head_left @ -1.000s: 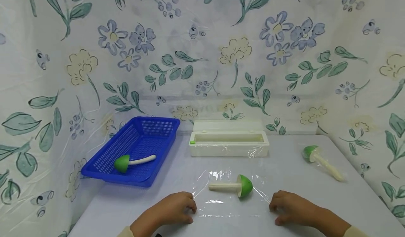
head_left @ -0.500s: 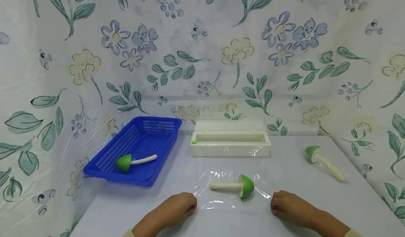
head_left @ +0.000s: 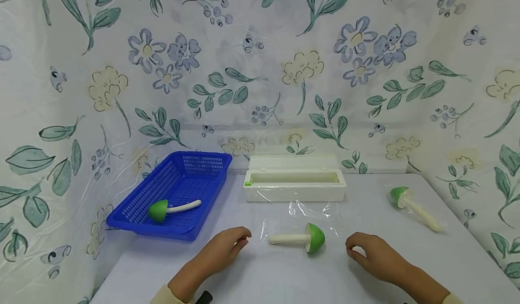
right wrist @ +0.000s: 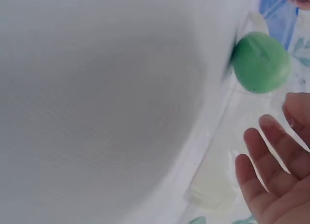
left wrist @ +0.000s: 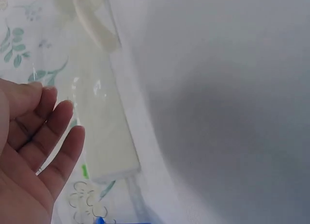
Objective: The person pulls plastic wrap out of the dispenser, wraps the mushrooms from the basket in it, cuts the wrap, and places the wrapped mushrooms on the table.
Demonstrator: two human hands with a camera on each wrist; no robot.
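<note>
A toy mushroom (head_left: 314, 238) with a green cap and pale stem lies mid-table, cap to the right. Clear cling film (head_left: 298, 209) spreads about it; its edges are hard to make out. To the left of the stem, my left hand (head_left: 225, 247) pinches the film between thumb and forefinger, the other fingers loosely bent in the left wrist view. My right hand (head_left: 375, 254), right of the cap, pinches the film likewise. The right wrist view shows the green cap (right wrist: 261, 63) close to this hand's fingertips. Both hands are slightly above the table.
Behind the mushroom stands a white cling film dispenser (head_left: 294, 193), lid raised, with a green slider. A blue basket (head_left: 203, 214) at the left holds another green-capped mushroom (head_left: 158, 210). A film-wrapped mushroom (head_left: 418, 211) lies far right. A floral curtain (head_left: 264, 92) backs the table.
Both hands, lower and with fingers curled down at the film's near corners before, have risen and turned. The film's shine has shifted toward the dispenser. The mushroom stays in place.
</note>
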